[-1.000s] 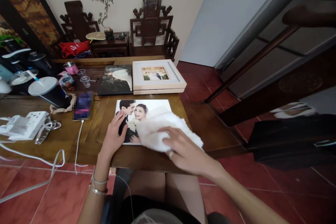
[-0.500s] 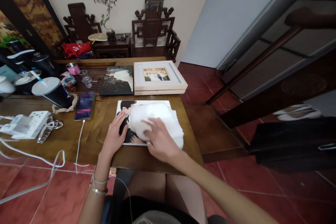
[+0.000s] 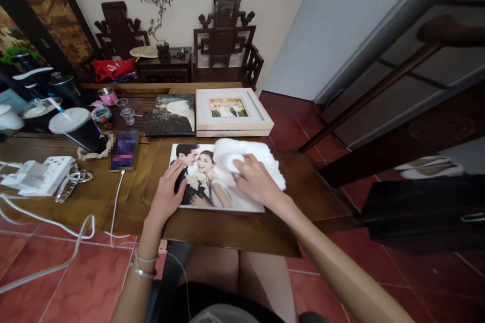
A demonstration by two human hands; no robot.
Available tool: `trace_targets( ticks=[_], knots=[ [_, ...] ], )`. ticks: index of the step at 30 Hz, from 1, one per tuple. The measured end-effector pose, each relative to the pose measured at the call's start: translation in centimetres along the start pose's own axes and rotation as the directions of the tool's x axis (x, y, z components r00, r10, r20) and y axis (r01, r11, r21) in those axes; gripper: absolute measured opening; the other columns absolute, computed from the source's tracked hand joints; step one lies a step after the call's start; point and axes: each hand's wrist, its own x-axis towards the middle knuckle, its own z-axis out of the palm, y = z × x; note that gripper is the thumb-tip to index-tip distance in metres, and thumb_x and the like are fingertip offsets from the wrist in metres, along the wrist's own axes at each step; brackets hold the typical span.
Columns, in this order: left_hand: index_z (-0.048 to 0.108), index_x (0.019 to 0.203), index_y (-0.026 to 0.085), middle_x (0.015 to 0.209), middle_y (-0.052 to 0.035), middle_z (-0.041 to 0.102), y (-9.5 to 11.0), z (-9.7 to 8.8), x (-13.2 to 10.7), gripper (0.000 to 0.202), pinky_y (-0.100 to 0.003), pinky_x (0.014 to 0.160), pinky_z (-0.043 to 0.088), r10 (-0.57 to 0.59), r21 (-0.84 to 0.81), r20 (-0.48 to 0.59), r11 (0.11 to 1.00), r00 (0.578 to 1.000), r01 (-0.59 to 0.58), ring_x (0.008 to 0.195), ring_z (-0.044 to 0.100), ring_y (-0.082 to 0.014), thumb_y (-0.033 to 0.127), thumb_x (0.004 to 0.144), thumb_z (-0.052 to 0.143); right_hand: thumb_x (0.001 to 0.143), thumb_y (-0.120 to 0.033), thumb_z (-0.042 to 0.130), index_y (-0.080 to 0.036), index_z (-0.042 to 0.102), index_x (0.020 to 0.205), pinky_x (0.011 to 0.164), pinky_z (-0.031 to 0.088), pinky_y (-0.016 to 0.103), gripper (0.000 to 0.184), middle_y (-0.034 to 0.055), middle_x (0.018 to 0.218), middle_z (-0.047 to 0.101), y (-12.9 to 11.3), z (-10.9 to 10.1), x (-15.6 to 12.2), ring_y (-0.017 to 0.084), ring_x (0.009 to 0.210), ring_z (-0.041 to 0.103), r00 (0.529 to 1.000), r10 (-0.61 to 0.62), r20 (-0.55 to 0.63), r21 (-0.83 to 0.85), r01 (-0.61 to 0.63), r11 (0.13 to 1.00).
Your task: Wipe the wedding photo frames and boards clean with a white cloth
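A flat photo panel (image 3: 217,197) showing a couple lies on the wooden table before me. My left hand (image 3: 169,189) rests on the panel's left edge, fingers stretched out and thumb apart. A fluffy white cloth (image 3: 261,152) covers the upper right part of the panel and hangs past its right edge. My right hand (image 3: 257,179) has its fingers closed on a bunched part of this cloth, pressing it onto the picture. The lower right corner of the panel shows beneath my right wrist.
Behind the panel lie a dark photo panel (image 3: 170,116) and a white-framed picture (image 3: 234,111). At left are a phone (image 3: 124,150) on a charging cable, a lidded cup (image 3: 74,126), a power strip (image 3: 49,176) and a clear hair clip (image 3: 71,181). The table's edge is close at right.
My right hand has moved right with the white cloth, uncovering the middle of the panel and both pictured faces. The left hand stays on the left edge.
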Motion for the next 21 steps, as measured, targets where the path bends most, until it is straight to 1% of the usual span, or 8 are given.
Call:
trace_targets(
  ticks=[3, 6, 9, 11, 13, 15, 17, 21],
  knots=[
    [0.046, 0.137, 0.020, 0.145, -0.0107, 0.046, 0.5, -0.3, 0.0, 0.044, -0.045, 0.113, 0.030, -0.030, -0.026, -0.017, 0.999, 0.999, 0.030, 0.136, 0.039, -0.0223, 0.033, 0.096, 0.040, 0.078, -0.012, 0.046, -0.016, 0.065, 0.094, 0.092, 0.039, 0.047, 0.026, 0.0155, 0.105, 0.065, -2.3, 0.7, 3.1, 0.035, 0.114, 0.045, 1.000, 0.013, 0.005, -0.003, -0.013, 1.000],
    [0.044, 0.139, 0.020, 0.146, -0.0102, 0.045, 0.8, -0.5, 0.0, 0.046, -0.042, 0.115, 0.029, -0.032, -0.073, -0.093, 0.997, 0.995, 0.026, 0.137, 0.038, -0.0211, 0.038, 0.099, 0.032, 0.075, -0.014, 0.052, -0.018, 0.067, 0.099, 0.100, 0.032, 0.053, 0.029, 0.0129, 0.120, 0.062, -4.5, 2.3, 4.0, 0.035, 0.119, 0.043, 0.995, -0.097, -0.033, 0.030, 0.098, 0.995],
    [0.038, 0.143, 0.020, 0.149, -0.0105, 0.040, 0.5, -0.5, -0.2, 0.051, -0.042, 0.116, 0.026, -0.024, -0.091, -0.173, 0.996, 0.985, 0.008, 0.139, 0.035, -0.0213, 0.042, 0.100, 0.024, 0.072, -0.014, 0.055, -0.020, 0.068, 0.096, 0.104, 0.026, 0.057, 0.028, 0.0101, 0.130, 0.057, -5.7, 4.4, 2.7, 0.035, 0.124, 0.039, 0.956, -0.290, -0.036, 0.086, 0.292, 0.953],
    [0.034, 0.145, 0.020, 0.150, -0.0112, 0.037, 0.1, -0.4, -0.4, 0.055, -0.042, 0.116, 0.025, -0.016, -0.084, -0.190, 0.996, 0.982, 0.000, 0.139, 0.033, -0.0219, 0.046, 0.099, 0.019, 0.069, -0.013, 0.055, -0.022, 0.068, 0.091, 0.106, 0.022, 0.058, 0.026, 0.0082, 0.132, 0.055, -5.8, 5.5, 0.5, 0.034, 0.126, 0.037, 0.912, -0.409, -0.011, 0.141, 0.407, 0.903],
    [0.032, 0.146, 0.018, 0.150, -0.0126, 0.037, -0.1, -0.3, -0.4, 0.058, -0.042, 0.116, 0.025, -0.006, -0.080, -0.190, 0.997, 0.982, -0.010, 0.139, 0.033, -0.0223, 0.049, 0.099, 0.017, 0.067, -0.012, 0.055, -0.022, 0.066, 0.086, 0.108, 0.019, 0.059, 0.025, 0.0065, 0.131, 0.056, -5.3, 6.1, -2.3, 0.032, 0.128, 0.037, 0.882, -0.471, -0.009, 0.197, 0.463, 0.864],
    [0.035, 0.144, 0.017, 0.149, -0.0133, 0.038, -0.1, -0.2, -0.4, 0.057, -0.043, 0.116, 0.025, -0.009, -0.078, -0.166, 0.997, 0.986, -0.004, 0.139, 0.034, -0.0223, 0.047, 0.099, 0.019, 0.065, -0.009, 0.053, -0.022, 0.064, 0.084, 0.109, 0.021, 0.057, 0.025, 0.0062, 0.127, 0.058, -4.3, 6.0, -5.2, 0.031, 0.128, 0.038, 0.885, -0.465, -0.028, 0.246, 0.456, 0.855],
    [0.043, 0.140, 0.019, 0.147, -0.0121, 0.042, 0.0, -0.1, -0.3, 0.049, -0.044, 0.115, 0.027, -0.027, -0.055, -0.120, 0.998, 0.992, 0.021, 0.139, 0.034, -0.0223, 0.042, 0.099, 0.028, 0.064, -0.007, 0.051, -0.021, 0.062, 0.081, 0.107, 0.030, 0.053, 0.024, 0.0077, 0.121, 0.061, -2.8, 5.4, -7.4, 0.029, 0.127, 0.039, 0.913, -0.406, -0.039, 0.277, 0.400, 0.874],
    [0.053, 0.131, 0.020, 0.144, -0.0105, 0.047, 0.2, 0.1, -0.1, 0.039, -0.047, 0.114, 0.030, -0.038, 0.021, -0.064, 0.999, 0.997, 0.039, 0.140, 0.032, -0.0239, 0.033, 0.095, 0.044, 0.067, -0.006, 0.047, -0.020, 0.058, 0.069, 0.096, 0.043, 0.045, 0.018, 0.0140, 0.116, 0.060, 0.3, 3.5, -8.4, 0.030, 0.124, 0.044, 0.982, -0.172, -0.080, 0.228, 0.186, 0.956]
  ],
)
